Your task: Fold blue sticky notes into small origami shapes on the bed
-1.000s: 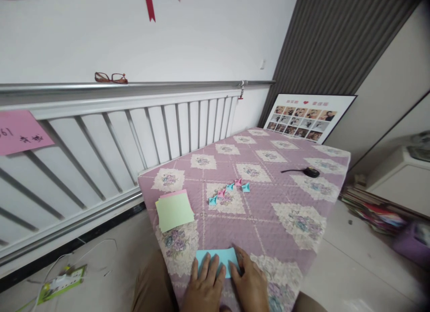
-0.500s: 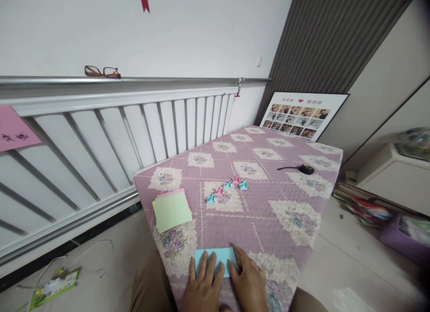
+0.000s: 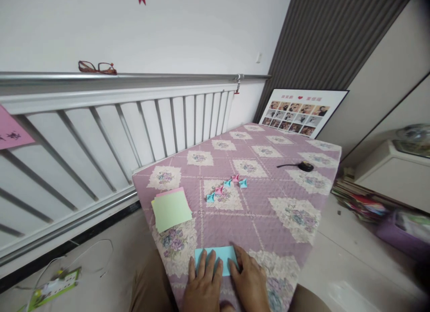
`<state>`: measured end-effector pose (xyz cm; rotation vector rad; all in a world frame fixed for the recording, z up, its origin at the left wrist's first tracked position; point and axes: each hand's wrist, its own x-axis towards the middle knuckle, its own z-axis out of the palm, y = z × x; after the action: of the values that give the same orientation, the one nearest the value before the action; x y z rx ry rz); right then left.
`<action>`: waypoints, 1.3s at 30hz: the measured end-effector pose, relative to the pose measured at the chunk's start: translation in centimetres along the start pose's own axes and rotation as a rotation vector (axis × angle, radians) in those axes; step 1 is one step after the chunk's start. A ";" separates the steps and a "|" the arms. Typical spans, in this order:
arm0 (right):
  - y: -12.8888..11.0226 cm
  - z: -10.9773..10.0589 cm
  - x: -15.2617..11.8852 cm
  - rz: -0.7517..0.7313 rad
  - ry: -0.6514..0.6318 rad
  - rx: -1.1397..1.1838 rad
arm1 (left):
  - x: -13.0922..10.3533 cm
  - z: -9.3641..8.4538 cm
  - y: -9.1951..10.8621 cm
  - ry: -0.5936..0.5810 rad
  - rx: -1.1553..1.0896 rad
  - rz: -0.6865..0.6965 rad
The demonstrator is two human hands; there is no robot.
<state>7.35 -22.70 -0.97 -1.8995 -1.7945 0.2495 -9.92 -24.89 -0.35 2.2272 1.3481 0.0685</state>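
Observation:
A light-blue sheet of paper point(image 3: 221, 253), seemingly folded to a rectangle, lies at the near edge of the cloth-covered table. My left hand point(image 3: 203, 283) rests flat on its left and middle part, fingers spread. At the paper's right edge is my right hand point(image 3: 250, 278), its thumb on top and its index finger curled along the far right corner. Farther up the table stand several small folded paper pieces, including a blue one point(image 3: 243, 183) and a pink one point(image 3: 219, 190). A stack of green, yellow and pink paper sheets point(image 3: 172, 209) lies to the left.
A black tape measure point(image 3: 305, 167) sits on the right of the table point(image 3: 231, 222). White radiator bars point(image 3: 154, 124) run along the left, with glasses point(image 3: 97, 67) on the pipe above. A photo board point(image 3: 302, 110) leans at the far end. Cables point(image 3: 109, 249) lie on the floor.
The view has shifted slightly. Both hands remain on the blue paper in nearly the same place, and the paper looks the same.

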 end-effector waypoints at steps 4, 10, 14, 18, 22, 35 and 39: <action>0.0 0.1 0.0 -0.001 -0.002 -0.011 | -0.1 0.0 0.2 0.013 0.014 -0.008; 0.1 0.0 0.1 0.002 -0.025 -0.020 | -0.1 -0.1 0.3 0.011 0.026 -0.013; 0.0 0.0 0.2 0.014 -0.034 -0.022 | -0.1 -0.1 0.2 0.019 0.049 -0.011; 0.0 0.1 0.2 0.006 -0.021 -0.041 | -0.1 0.0 0.2 0.022 0.027 -0.001; 0.2 0.2 0.1 -0.001 -0.012 -0.044 | -0.3 -0.6 0.4 0.009 0.002 -0.011; 0.5 0.6 0.3 -0.001 -0.014 -0.013 | -1.2 -3.5 1.3 -0.011 -0.087 0.022; 0.5 0.5 0.3 0.001 -0.021 -0.009 | -1.1 -3.6 1.2 0.004 -0.105 0.017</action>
<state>7.59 -22.28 -1.62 -1.9108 -1.8113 0.2632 -10.55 -24.77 3.52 2.1520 1.2969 0.1465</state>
